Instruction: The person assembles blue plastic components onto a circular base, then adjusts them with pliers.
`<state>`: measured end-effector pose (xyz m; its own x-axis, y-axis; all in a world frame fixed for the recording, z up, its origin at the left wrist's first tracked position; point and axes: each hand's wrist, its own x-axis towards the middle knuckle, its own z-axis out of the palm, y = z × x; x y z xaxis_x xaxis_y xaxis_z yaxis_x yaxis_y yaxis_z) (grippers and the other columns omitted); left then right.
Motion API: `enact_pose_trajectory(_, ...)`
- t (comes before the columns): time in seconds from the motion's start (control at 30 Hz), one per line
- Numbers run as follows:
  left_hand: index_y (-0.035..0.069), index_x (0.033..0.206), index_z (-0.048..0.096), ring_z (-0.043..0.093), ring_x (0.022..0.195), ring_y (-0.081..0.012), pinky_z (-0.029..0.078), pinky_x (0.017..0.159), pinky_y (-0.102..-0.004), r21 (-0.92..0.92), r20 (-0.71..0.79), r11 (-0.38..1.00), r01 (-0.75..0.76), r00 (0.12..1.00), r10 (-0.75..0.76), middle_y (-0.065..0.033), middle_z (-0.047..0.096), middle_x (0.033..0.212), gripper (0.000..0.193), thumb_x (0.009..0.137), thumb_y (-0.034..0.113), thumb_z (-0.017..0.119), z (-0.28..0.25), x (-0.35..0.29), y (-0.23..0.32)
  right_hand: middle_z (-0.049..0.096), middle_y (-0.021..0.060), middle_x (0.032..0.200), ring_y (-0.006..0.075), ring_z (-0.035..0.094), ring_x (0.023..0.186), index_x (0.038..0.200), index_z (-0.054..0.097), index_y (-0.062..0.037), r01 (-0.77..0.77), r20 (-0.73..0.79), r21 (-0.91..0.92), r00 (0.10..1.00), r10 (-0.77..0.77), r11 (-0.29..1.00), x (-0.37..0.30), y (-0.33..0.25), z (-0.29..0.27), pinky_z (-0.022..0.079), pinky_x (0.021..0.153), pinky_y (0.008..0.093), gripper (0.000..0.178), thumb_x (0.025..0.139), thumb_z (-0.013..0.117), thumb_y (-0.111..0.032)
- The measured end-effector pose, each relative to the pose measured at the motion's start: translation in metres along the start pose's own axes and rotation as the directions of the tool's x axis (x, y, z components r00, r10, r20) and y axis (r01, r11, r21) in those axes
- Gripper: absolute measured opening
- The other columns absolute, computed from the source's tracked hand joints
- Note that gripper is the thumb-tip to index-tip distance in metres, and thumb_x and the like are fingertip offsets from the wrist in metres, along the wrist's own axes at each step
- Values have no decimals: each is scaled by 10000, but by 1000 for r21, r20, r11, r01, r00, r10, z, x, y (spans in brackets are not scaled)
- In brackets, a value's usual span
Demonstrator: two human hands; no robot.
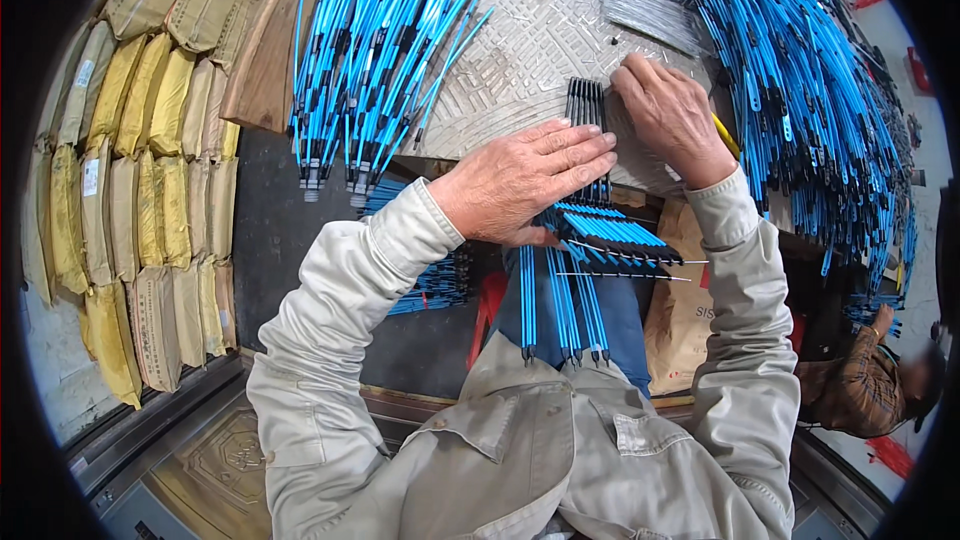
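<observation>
Fingers (578,156) of the left hand (510,180) are lying close together across a row of slim black-ended rods (585,100), upper centre of the frame, seemingly keeping them aligned; fingers of the right hand (668,112) are curling beside its top, neither hand's grip showing clearly

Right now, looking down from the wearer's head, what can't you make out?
All in the head view:
- The middle of the black rods: covered by the left hand.
- Whether the right hand pinches anything: its own curled fingers hide this.
- Part of the blue rods low at left: behind the left sleeve.
- What the co-worker's hand holds, if anything: too small.
</observation>
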<state>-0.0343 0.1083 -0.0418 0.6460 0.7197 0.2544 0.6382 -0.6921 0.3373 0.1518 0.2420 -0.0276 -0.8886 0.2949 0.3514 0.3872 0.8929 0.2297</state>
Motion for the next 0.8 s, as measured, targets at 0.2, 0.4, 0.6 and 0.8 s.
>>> enact_pose_trajectory(0.2, 78, 1370, 336, 338, 1307, -264, 281, 1092, -377, -24, -12, 1000, 8, 1000, -8, -112, 327, 1429, 1017, 490, 267, 807, 0, -4, 0, 542, 56, 837, 248, 602, 754, 889, 522, -93, -161, 6, 163, 987, 162, 973, -1, -5, 1, 487, 638, 341, 107, 802, 566, -136)
enact_pose_trajectory(0.4, 97, 1366, 352, 360, 1286, -285, 319, 1065, -392, -5, -32, 1000, -17, 999, 17, -119, 336, 1423, 972, 515, 245, 797, 0, 2, -1, 562, 59, 858, 261, 602, 771, 915, 553, -93, -74, 10, -26, 997, 75, 997, 3, 1, -6, 488, 650, 336, 106, 832, 578, -154)
enact_pose_trajectory(0.6, 63, 1301, 438, 380, 1269, -304, 321, 1044, -419, 291, -49, 941, -172, 980, 194, -112, 413, 1374, 769, 657, 388, 703, -1, 11, -5, 609, 90, 846, 174, 583, 746, 939, 581, 26, 90, 0, 941, 965, 264, -326, 9, -49, -159, 473, 729, 290, 182, 859, 518, -125)
enact_pose_trajectory(0.8, 65, 1301, 459, 389, 1262, -327, 308, 1043, -437, 21, -15, 997, -71, 997, 71, -122, 446, 1349, 755, 678, 428, 685, -3, 18, 12, 582, 128, 847, 266, 600, 806, 921, 546, 45, 722, -692, 641, 690, 210, -259, 18, -115, -202, 486, 635, 351, 160, 790, 474, -13)
